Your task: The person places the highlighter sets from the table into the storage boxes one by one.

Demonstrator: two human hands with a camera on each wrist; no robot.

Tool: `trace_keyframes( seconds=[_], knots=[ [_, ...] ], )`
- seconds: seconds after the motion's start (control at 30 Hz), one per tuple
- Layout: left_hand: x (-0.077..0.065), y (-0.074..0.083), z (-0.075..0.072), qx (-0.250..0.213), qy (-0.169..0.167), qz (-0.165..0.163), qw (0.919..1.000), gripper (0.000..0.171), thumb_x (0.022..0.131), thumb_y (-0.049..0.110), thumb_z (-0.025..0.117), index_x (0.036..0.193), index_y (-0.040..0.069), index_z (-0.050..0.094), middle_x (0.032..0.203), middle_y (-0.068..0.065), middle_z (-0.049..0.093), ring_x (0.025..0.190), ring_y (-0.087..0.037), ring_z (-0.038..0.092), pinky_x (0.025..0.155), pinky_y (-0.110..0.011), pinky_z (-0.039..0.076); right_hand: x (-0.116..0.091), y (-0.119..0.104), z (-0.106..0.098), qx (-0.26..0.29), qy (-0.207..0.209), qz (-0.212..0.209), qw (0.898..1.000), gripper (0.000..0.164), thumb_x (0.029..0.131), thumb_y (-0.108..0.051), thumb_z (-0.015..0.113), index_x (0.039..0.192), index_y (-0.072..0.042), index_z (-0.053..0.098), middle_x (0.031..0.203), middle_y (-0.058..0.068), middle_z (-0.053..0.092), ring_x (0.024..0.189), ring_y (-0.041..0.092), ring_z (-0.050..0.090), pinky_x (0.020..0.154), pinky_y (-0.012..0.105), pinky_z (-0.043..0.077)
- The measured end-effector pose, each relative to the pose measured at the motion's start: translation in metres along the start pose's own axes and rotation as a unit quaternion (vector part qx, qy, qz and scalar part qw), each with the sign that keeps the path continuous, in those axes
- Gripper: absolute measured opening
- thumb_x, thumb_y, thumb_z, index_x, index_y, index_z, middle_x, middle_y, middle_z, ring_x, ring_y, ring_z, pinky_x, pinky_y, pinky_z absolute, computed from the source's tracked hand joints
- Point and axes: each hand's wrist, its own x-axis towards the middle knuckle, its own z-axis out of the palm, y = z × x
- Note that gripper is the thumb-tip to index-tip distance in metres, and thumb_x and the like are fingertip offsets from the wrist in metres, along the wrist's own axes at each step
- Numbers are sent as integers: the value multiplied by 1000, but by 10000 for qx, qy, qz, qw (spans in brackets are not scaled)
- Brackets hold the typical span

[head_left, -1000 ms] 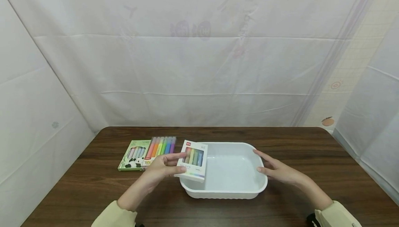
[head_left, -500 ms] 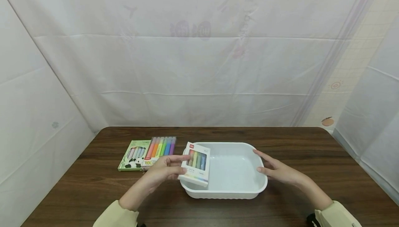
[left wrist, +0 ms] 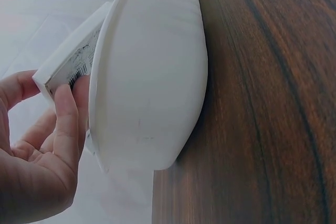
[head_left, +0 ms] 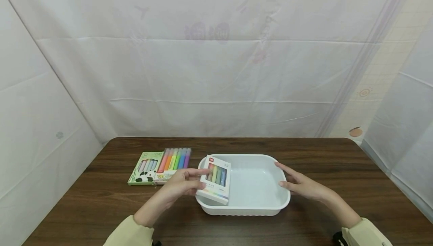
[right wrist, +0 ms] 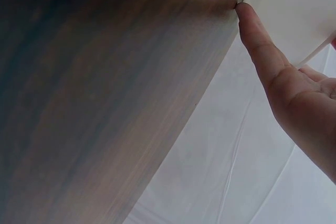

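My left hand (head_left: 179, 186) pinches a white box of coloured markers (head_left: 216, 193) by its left side, thumb on the front. The box leans over the left end of a white plastic basin (head_left: 243, 211), its lower edge inside the rim. Fingers of that hand press on the barcoded back of the box (left wrist: 68, 56) in the left wrist view, just beyond the basin's wall (left wrist: 152, 77). My right hand (head_left: 304, 186) holds the basin's right end, thumb over the rim. One finger reaches down the outer wall in the right wrist view.
Left of the basin lie a green panda-print box of pens (head_left: 143, 171) and a clear pack of rainbow highlighters (head_left: 174, 161), side by side. Everything stands on a dark wood table (head_left: 321, 156). Pale curtains (head_left: 216, 88) hang behind the table and at both sides.
My left hand has carried the white box slightly right and down, deeper into the basin's left end. The right hand and the basin have stayed put.
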Motion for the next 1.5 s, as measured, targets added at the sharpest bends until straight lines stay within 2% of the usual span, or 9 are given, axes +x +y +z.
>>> trace_keyframes(
  seconds=[0.3, 0.43, 0.67, 0.9, 1.2, 1.5],
  knots=[
    [3, 0, 3, 482, 52, 74, 9988, 50, 77, 12, 71, 122, -1, 56, 108, -18, 64, 79, -8, 59, 64, -26, 50, 0, 1, -1, 102, -70, -75, 9999, 69, 95, -15, 47, 144, 1, 1, 125, 42, 33, 106, 38, 51, 83, 44, 48],
    [5, -2, 4, 678, 102, 79, 9976, 50, 77, 13, 71, 122, 1, 56, 108, -17, 64, 79, -9, 59, 66, -28, 50, 0, 1, 0, 131, -87, -103, 9998, 69, 95, -15, 47, 143, 2, 0, 124, 42, 33, 106, 39, 51, 84, 41, 48],
    [9, -2, 7, 815, 190, 153, 9964, 47, 76, 13, 73, 119, -1, 59, 102, -17, 66, 79, -10, 61, 67, -29, 52, 1, 0, 0, 77, -64, -35, 9999, 70, 95, -17, 48, 143, 2, 2, 125, 43, 33, 106, 38, 51, 84, 39, 49],
    [10, 1, 12, 1166, 314, 287, 9923, 44, 75, 14, 73, 114, -1, 62, 107, -16, 64, 81, -11, 60, 68, -31, 53, 1, -1, 0, 153, -92, -71, 9998, 70, 95, -16, 48, 143, 3, 1, 124, 45, 31, 106, 39, 51, 83, 41, 49],
    [12, 3, 21, 1595, 321, 579, 9850, 41, 74, 13, 74, 112, -1, 64, 104, -18, 65, 84, -17, 60, 64, -31, 54, 1, 0, -1, 56, -49, -39, 10000, 70, 95, -17, 49, 143, 3, 2, 123, 43, 34, 105, 38, 51, 83, 41, 49],
    [16, 4, 29, 1869, 334, 611, 9799, 42, 73, 16, 75, 111, 0, 65, 106, -20, 64, 89, -21, 61, 62, -30, 54, 1, 0, 0, 185, -92, -75, 9998, 71, 95, -16, 49, 143, 3, 1, 123, 44, 33, 104, 38, 53, 82, 40, 49]
  ],
)
